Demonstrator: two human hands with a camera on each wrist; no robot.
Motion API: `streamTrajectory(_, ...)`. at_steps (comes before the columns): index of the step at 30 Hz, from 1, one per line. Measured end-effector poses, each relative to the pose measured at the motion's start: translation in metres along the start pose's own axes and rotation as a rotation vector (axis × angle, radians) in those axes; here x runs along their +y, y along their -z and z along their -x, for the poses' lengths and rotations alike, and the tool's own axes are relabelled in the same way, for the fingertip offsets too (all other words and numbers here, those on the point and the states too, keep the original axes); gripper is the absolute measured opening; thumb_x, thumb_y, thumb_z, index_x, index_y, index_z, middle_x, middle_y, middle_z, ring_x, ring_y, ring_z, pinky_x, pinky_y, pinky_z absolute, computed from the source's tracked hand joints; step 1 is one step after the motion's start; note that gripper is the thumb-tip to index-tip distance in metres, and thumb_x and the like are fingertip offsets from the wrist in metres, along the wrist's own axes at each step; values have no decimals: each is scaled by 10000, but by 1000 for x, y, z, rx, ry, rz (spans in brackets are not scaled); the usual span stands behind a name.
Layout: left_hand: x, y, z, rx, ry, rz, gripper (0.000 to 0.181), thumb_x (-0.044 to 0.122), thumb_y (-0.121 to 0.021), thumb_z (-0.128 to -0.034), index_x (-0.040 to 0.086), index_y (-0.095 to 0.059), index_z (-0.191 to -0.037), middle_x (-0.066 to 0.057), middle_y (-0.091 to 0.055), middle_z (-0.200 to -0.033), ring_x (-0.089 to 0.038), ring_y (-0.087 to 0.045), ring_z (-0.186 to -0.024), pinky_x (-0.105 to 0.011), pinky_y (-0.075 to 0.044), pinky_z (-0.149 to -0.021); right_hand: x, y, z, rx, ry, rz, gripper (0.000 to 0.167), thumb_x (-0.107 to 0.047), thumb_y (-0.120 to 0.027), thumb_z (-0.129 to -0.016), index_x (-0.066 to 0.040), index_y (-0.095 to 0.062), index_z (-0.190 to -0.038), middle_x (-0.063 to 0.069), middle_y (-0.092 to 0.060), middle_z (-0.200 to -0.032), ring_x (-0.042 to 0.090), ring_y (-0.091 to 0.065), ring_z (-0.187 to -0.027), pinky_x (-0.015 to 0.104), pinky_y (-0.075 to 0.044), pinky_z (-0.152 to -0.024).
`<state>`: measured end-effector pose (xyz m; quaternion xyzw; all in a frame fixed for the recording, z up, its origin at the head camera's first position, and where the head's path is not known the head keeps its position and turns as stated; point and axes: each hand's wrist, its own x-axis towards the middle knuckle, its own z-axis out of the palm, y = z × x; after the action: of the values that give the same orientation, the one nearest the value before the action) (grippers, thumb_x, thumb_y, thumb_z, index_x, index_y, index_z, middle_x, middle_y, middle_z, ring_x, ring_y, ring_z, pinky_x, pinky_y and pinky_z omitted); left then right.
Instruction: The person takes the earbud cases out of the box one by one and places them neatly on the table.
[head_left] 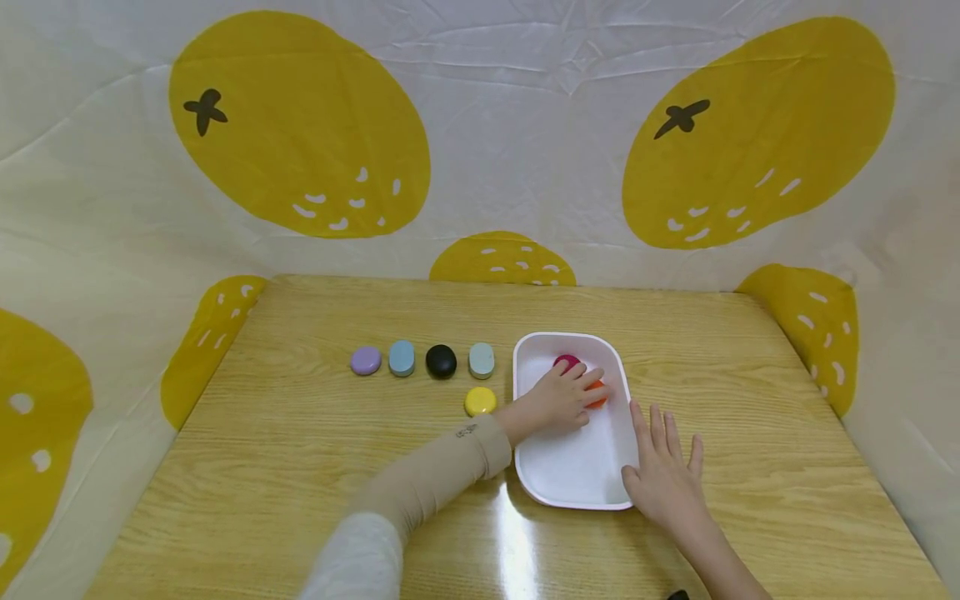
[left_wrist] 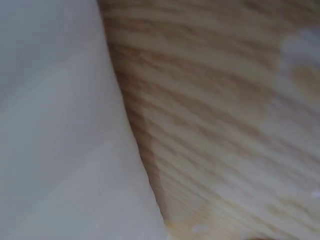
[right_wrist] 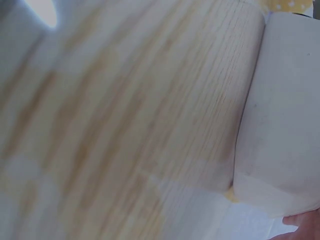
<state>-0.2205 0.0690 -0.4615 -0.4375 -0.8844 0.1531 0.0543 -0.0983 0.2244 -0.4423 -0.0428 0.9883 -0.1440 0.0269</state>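
Note:
In the head view my left hand reaches into a white tray, fingers spread over an orange rounded piece and beside a dark red one. The fingers partly cover both pieces; no grip is visible. My right hand lies at the tray's right side with its fingers extended, the index finger and thumb by the rim. To the tray's left, a yellow round piece sits near the left wrist. The left wrist view shows mostly pale cloth and wood, with no hand.
Left of the tray, a row holds a purple piece, a blue oval, a black round piece and a pale green oval. Patterned cloth hangs behind and beside the wooden table. A small dark object shows at the bottom edge.

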Motion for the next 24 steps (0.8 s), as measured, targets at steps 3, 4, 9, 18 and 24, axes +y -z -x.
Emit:
streamTrajectory(3, 4, -3, -3, -7, -13, -1, 509, 405, -405, -903, 367, -294, -1398, 84, -298, -1435, -129, -345, -1196, -317, -313, -935, -1, -1, 0, 4, 2, 6, 790, -146, -500, -789, -105, -99, -1468, 294, -113, -1459, 438, -62, -1342, 662, 60, -976)
streamTrajectory(4, 5, -5, -3, -6, -15, 2, 509, 401, -407, -904, 364, -295, -1399, 86, -300, -1434, -126, -346, -1194, -314, -313, -932, -1, -1, 0, 5, 3, 8, 790, -147, -501, -790, -105, -98, -1468, 293, -113, -1459, 438, -62, -1342, 662, 59, -977)
streamTrajectory(9, 8, -6, -4, -11, -8, 7, 500, 402, -421, -898, 360, -314, -1384, 99, -308, -1419, -115, -349, -1185, -322, -307, -939, -1, -1, 0, 5, 3, 11, 788, -147, -499, -794, -102, -94, -1468, 296, -108, -1458, 441, -55, -1342, 665, 62, -975)
streamTrajectory(18, 10, -8, -4, 89, 11, -18, 429, 368, -455, -891, 357, -400, -1316, 98, -387, -1325, -129, -405, -1110, -301, -333, -894, -2, 1, 1, -2, -2, 22, 781, -148, -500, -790, -86, -106, -1462, 303, -114, -1452, 445, -61, -1339, 661, 68, -977)
streamTrajectory(24, 10, -10, -4, 137, -3, -47, 387, 383, -466, -895, 351, -444, -1280, 82, -431, -1251, -140, -440, -1049, -299, -350, -859, -2, 0, 0, 4, -1, 20, 787, -147, -501, -790, -92, -99, -1464, 305, -113, -1451, 445, -59, -1339, 665, 64, -975)
